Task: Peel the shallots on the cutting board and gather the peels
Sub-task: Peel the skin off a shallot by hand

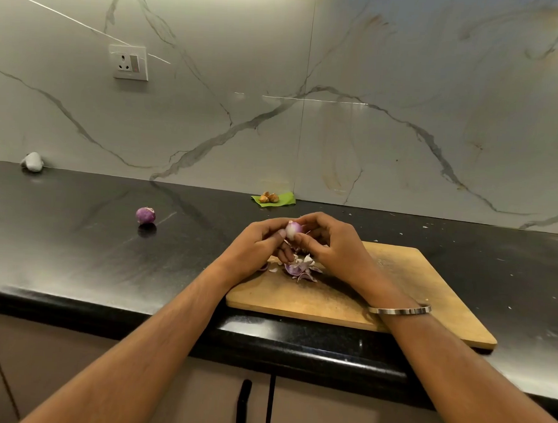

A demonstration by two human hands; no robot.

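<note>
Shallot, half peeled and pale, sits above the far left corner of the wooden cutting board, pinched between the curled fingers of the left hand and the right hand. Purple peels lie heaped on the board under the hands. Left of the board, another shallot rests unpeeled on the black counter.
</note>
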